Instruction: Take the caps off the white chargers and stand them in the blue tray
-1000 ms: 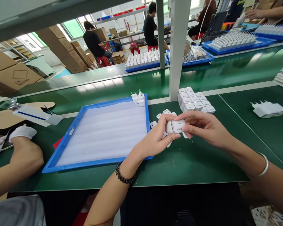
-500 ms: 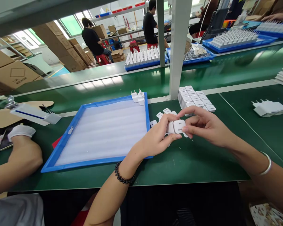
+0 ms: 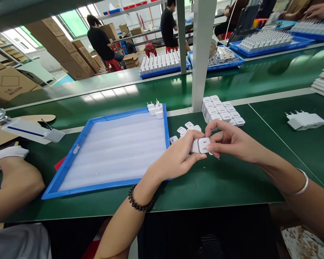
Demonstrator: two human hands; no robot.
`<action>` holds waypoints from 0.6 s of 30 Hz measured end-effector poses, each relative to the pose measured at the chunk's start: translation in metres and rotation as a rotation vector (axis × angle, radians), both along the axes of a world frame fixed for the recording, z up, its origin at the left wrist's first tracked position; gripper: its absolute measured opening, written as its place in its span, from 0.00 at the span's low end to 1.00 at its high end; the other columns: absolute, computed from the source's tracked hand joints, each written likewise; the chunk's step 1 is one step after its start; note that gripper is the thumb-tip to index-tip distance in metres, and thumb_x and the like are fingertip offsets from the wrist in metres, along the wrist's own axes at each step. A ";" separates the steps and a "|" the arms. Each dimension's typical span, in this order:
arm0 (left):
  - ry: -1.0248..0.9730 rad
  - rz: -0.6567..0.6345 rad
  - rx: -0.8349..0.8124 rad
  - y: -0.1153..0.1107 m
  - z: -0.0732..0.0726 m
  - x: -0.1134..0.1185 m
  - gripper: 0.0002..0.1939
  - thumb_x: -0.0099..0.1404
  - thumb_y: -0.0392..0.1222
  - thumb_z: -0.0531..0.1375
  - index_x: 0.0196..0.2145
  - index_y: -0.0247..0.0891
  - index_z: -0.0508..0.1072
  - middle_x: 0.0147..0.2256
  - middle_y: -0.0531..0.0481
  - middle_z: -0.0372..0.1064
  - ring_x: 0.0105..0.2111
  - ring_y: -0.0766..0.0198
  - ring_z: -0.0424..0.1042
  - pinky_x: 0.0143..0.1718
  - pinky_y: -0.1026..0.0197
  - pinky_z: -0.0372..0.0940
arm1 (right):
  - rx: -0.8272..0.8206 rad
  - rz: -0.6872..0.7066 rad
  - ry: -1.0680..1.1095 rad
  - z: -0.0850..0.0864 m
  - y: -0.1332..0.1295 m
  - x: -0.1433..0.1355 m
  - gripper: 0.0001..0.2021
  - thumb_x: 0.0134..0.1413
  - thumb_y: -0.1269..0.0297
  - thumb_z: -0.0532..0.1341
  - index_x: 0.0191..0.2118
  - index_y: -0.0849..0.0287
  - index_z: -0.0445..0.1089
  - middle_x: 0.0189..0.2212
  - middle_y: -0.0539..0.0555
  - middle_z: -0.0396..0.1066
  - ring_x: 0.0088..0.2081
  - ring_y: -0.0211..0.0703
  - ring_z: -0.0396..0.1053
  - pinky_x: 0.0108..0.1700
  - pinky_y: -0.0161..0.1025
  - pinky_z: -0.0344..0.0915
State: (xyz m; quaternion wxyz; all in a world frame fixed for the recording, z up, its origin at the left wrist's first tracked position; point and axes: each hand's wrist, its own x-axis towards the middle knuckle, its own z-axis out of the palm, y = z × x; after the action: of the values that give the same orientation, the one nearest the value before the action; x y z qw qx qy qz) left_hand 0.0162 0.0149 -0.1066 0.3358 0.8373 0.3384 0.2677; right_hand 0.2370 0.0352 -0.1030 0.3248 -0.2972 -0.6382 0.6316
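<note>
Pinching a white charger (image 3: 201,145) between both hands, your left hand (image 3: 178,158) steadies it above the worktop (image 3: 218,183) while your right hand (image 3: 228,141) fingers its labelled end; its prongs stay hidden. Beyond, a blue tray (image 3: 102,181) holds chargers (image 3: 156,109) cornered.

bright, even overhead light plus daylight from the rear windows (image 3: 75,21). glare streaks on the glossy green conveyor belt (image 3: 110,94). soft shadows. strong wide-angle bending at edges; centre sharp.
</note>
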 end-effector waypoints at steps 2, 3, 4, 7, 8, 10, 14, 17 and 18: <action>0.010 0.000 0.003 0.000 0.001 0.000 0.18 0.73 0.48 0.55 0.55 0.40 0.57 0.51 0.42 0.65 0.43 0.57 0.69 0.42 0.56 0.65 | 0.005 0.007 -0.005 0.000 0.000 0.001 0.16 0.57 0.54 0.69 0.41 0.55 0.63 0.18 0.45 0.68 0.23 0.36 0.64 0.28 0.34 0.60; 0.011 0.000 0.000 0.000 0.001 0.000 0.18 0.73 0.48 0.55 0.55 0.40 0.57 0.51 0.42 0.65 0.42 0.58 0.69 0.41 0.56 0.64 | 0.008 0.006 -0.008 0.000 0.000 0.001 0.16 0.57 0.54 0.69 0.41 0.55 0.62 0.19 0.45 0.68 0.23 0.36 0.64 0.28 0.34 0.60; 0.007 -0.002 -0.005 0.000 0.001 0.000 0.18 0.72 0.48 0.55 0.55 0.40 0.57 0.50 0.43 0.65 0.40 0.59 0.69 0.40 0.57 0.64 | 0.012 0.002 -0.012 0.000 0.000 0.001 0.16 0.57 0.54 0.69 0.41 0.54 0.63 0.19 0.45 0.68 0.22 0.36 0.64 0.28 0.34 0.60; -0.008 0.000 -0.040 0.000 0.000 0.001 0.18 0.72 0.49 0.55 0.54 0.40 0.57 0.48 0.44 0.66 0.38 0.59 0.68 0.38 0.58 0.63 | 0.034 -0.006 -0.027 0.000 -0.001 0.002 0.16 0.58 0.54 0.68 0.40 0.54 0.63 0.19 0.46 0.68 0.22 0.36 0.64 0.28 0.34 0.60; -0.014 0.002 -0.054 0.000 0.000 0.001 0.18 0.72 0.49 0.55 0.54 0.40 0.57 0.48 0.44 0.66 0.39 0.59 0.67 0.38 0.58 0.63 | 0.044 -0.007 -0.032 0.000 -0.001 0.002 0.15 0.58 0.54 0.68 0.40 0.54 0.63 0.19 0.46 0.68 0.22 0.36 0.64 0.28 0.34 0.59; -0.025 0.003 -0.082 0.000 -0.001 0.001 0.18 0.72 0.50 0.55 0.53 0.41 0.58 0.48 0.44 0.66 0.39 0.59 0.67 0.39 0.58 0.62 | 0.063 -0.006 -0.041 0.000 -0.001 0.002 0.15 0.59 0.54 0.67 0.41 0.55 0.63 0.19 0.46 0.69 0.23 0.36 0.64 0.27 0.34 0.59; -0.052 -0.005 -0.109 0.001 -0.001 0.002 0.17 0.72 0.50 0.56 0.52 0.41 0.58 0.48 0.45 0.65 0.40 0.59 0.67 0.40 0.58 0.62 | 0.093 -0.003 -0.049 -0.001 0.000 0.002 0.15 0.60 0.54 0.66 0.41 0.55 0.63 0.20 0.46 0.69 0.23 0.36 0.64 0.27 0.34 0.59; -0.069 -0.008 -0.110 0.002 -0.001 0.003 0.16 0.72 0.48 0.56 0.52 0.41 0.58 0.50 0.44 0.65 0.43 0.58 0.67 0.43 0.58 0.63 | 0.113 0.005 -0.056 -0.002 0.000 0.002 0.14 0.61 0.55 0.66 0.41 0.55 0.62 0.20 0.46 0.69 0.23 0.36 0.64 0.27 0.34 0.59; -0.074 -0.010 -0.107 0.002 -0.001 0.003 0.16 0.72 0.48 0.56 0.52 0.41 0.58 0.50 0.44 0.65 0.44 0.58 0.67 0.44 0.57 0.64 | 0.120 0.005 -0.060 -0.002 0.000 0.002 0.14 0.61 0.55 0.66 0.41 0.55 0.62 0.20 0.46 0.69 0.23 0.36 0.64 0.27 0.34 0.59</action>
State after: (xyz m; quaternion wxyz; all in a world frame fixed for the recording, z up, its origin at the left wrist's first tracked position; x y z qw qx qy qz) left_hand 0.0191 0.0166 -0.1078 0.3940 0.8093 0.3352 0.2783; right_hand 0.2390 0.0351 -0.1053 0.3210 -0.2946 -0.6850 0.5839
